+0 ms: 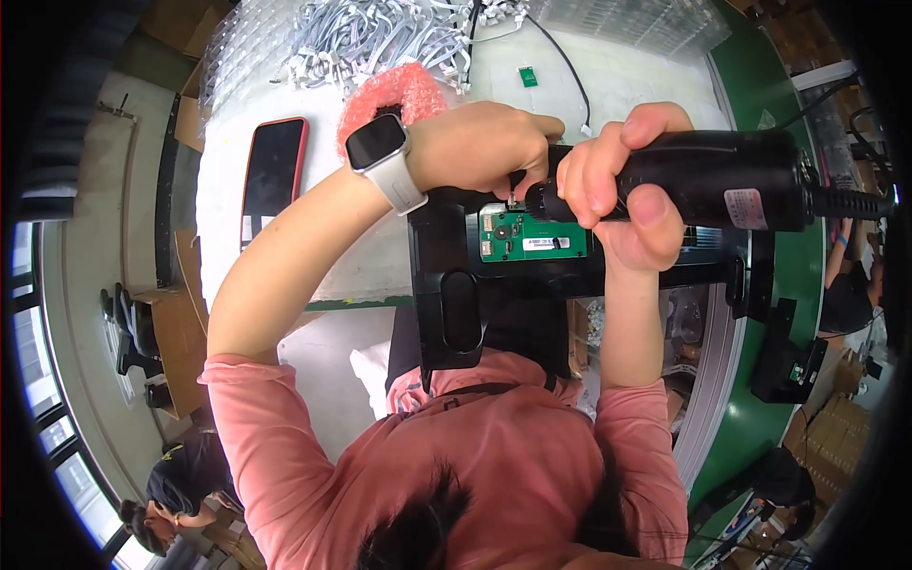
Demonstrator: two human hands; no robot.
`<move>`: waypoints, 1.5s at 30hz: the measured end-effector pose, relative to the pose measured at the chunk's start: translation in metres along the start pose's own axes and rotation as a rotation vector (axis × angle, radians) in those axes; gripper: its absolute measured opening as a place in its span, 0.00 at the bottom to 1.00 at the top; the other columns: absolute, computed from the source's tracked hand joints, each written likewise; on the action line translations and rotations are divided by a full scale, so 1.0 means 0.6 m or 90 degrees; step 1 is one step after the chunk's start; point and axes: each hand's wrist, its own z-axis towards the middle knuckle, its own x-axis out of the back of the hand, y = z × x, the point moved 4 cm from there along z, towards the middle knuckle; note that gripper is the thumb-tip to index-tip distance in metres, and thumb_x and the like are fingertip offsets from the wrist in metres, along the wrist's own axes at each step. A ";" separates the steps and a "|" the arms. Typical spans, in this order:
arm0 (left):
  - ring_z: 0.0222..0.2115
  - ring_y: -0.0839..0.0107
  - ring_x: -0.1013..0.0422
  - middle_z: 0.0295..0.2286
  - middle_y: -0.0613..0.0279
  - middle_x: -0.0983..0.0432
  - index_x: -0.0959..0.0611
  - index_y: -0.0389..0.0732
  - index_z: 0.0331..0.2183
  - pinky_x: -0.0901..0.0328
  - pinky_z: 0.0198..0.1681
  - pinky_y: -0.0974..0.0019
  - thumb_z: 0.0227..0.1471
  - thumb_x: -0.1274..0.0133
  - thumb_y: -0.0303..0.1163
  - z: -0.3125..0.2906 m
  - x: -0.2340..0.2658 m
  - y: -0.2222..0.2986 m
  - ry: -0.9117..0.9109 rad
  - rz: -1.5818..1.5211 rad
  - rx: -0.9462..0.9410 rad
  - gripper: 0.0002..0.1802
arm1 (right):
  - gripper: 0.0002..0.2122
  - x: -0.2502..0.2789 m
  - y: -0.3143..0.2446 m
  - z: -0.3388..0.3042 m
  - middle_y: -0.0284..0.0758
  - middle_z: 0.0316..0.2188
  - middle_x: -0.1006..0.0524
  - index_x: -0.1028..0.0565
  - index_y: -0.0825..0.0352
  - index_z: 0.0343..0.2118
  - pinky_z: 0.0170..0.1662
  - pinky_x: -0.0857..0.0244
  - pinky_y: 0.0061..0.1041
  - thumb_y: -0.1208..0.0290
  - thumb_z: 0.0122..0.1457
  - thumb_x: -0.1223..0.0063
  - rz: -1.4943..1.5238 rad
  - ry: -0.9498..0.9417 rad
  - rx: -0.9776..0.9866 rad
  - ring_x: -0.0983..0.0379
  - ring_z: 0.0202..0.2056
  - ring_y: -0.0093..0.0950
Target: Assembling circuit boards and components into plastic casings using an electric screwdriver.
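Note:
My right hand (622, 180) is wrapped round a black corded electric screwdriver (722, 176), held nearly level with its nose pointing left. At that nose, my left hand (499, 142) has its fingers bent down and pressed together; what they pinch, if anything, is too small to make out. Just below the fingertips lies a green circuit board (513, 245) with white connectors and a white label. It sits inside a black plastic housing (439, 285) that reaches over the table's near edge. The hands and the screwdriver hide the housing's upper part.
Beside my left wrist is pink bubble wrap (418, 87) with dark contents. A phone in a red case (273, 176) lies to the left. Grey-white cables (370, 43) are heaped at the back, near a small green board (528, 76). Another black housing (784, 356) stands right. Other people are around.

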 end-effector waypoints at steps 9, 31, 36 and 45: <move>0.28 0.59 0.26 0.29 0.62 0.28 0.19 0.40 0.18 0.34 0.27 0.58 0.30 0.39 0.21 0.000 -0.005 -0.004 -0.004 -0.012 0.014 0.06 | 0.19 -0.013 0.004 0.004 0.33 0.15 0.32 0.39 0.73 0.41 0.19 0.43 0.20 0.73 0.50 0.43 0.018 0.070 0.036 0.38 0.15 0.20; 0.29 0.55 0.26 0.26 0.58 0.23 0.22 0.39 0.34 0.32 0.31 0.59 0.33 0.39 0.22 -0.006 -0.003 -0.011 0.087 -0.165 0.052 0.19 | 0.15 -0.031 0.028 0.026 0.33 0.17 0.34 0.38 0.69 0.38 0.17 0.45 0.19 0.73 0.52 0.45 -0.150 -0.009 -0.044 0.40 0.14 0.19; 0.29 0.53 0.26 0.25 0.58 0.23 0.22 0.43 0.33 0.32 0.31 0.58 0.35 0.41 0.25 -0.017 -0.006 -0.016 0.062 -0.237 0.120 0.16 | 0.14 -0.039 0.028 0.022 0.33 0.16 0.33 0.37 0.70 0.36 0.17 0.44 0.18 0.75 0.50 0.45 -0.161 -0.013 -0.053 0.40 0.14 0.18; 0.30 0.53 0.27 0.27 0.57 0.24 0.23 0.45 0.34 0.32 0.30 0.57 0.34 0.41 0.27 -0.019 0.007 0.003 0.096 -0.122 -0.017 0.17 | 0.16 -0.029 0.027 0.031 0.31 0.15 0.31 0.36 0.72 0.38 0.18 0.43 0.17 0.75 0.49 0.43 -0.162 -0.035 -0.011 0.37 0.15 0.17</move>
